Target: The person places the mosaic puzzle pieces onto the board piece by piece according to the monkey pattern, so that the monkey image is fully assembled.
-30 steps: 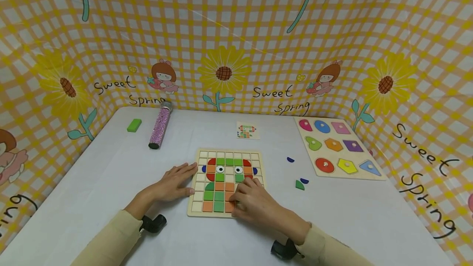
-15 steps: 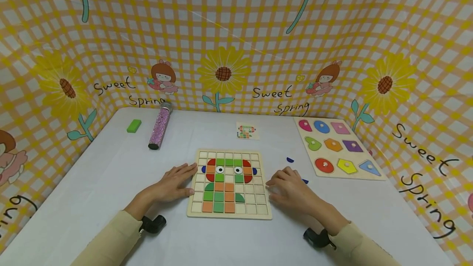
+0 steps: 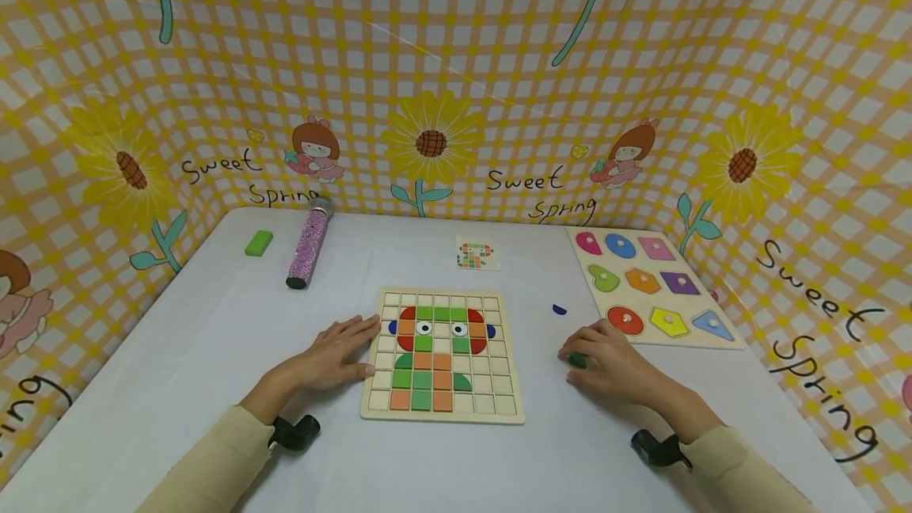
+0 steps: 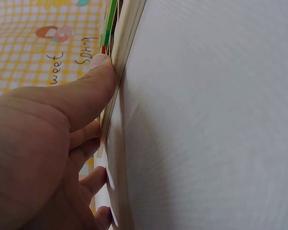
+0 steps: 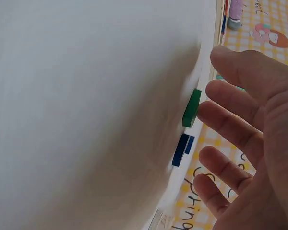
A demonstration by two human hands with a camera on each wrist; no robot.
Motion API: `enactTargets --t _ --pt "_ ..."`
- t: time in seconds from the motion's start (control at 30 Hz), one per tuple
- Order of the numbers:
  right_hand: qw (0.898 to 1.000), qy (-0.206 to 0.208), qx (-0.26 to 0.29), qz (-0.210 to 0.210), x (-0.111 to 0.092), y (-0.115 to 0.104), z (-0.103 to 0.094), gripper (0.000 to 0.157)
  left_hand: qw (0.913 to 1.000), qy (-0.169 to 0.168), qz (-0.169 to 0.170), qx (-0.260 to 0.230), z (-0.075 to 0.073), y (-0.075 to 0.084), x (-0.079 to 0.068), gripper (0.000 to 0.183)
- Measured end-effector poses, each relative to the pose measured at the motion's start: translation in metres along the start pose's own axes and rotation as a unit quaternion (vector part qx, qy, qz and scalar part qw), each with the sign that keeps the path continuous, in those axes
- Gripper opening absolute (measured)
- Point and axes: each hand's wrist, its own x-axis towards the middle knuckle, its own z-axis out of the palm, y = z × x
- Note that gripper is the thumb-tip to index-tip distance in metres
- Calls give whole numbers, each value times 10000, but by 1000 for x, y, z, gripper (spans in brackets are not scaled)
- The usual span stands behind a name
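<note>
A wooden grid board [image 3: 484,404] lies in front of me, with coloured tiles forming a figure with two eye tiles [image 3: 424,328]. My left hand [image 3: 331,356] rests along its left edge, fingers straight; in the left wrist view the thumb [image 4: 89,88] presses the board's edge. To the right of the board, my right hand [image 3: 614,364] is over a green quarter-round piece [image 3: 578,359]. In the right wrist view a fingertip is right at the green piece [image 5: 192,108], and the thumb stands apart from it. Blue half-round pieces [image 5: 181,149] lie beside it.
A blue half-round piece [image 3: 560,309] lies beyond the right hand. A knobbed shape puzzle [image 3: 677,339] is at the back right, a pattern card [image 3: 495,260] behind the board. A glittery microphone [image 3: 308,250] and a green block [image 3: 259,243] lie at the back left.
My right hand has left the board and moved right to the loose green piece. A green quarter-round tile now shows on the board where the hand was. The left hand has not moved.
</note>
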Motion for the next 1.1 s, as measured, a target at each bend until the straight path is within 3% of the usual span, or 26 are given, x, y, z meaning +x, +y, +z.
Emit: enactTargets --t 0.2,0.43,0.67,0.93,1.1 --pt "9998 3 -187 47 -5 5 0 30 10000 10 29 13 0 0 0 71" --pt "9979 -165 -477 408 -15 7 -3 32 10000 15 46 28 0 0 0 71" --pt "9980 -194 -464 394 -24 9 -6 31 10000 8 17 28 0 0 0 71" --pt "9988 52 -351 322 -29 15 -4 25 10000 5 31 33 0 0 -1 71" --pt "9994 238 -156 193 -24 6 -6 24 10000 -5 28 41 -1 2 -1 70"
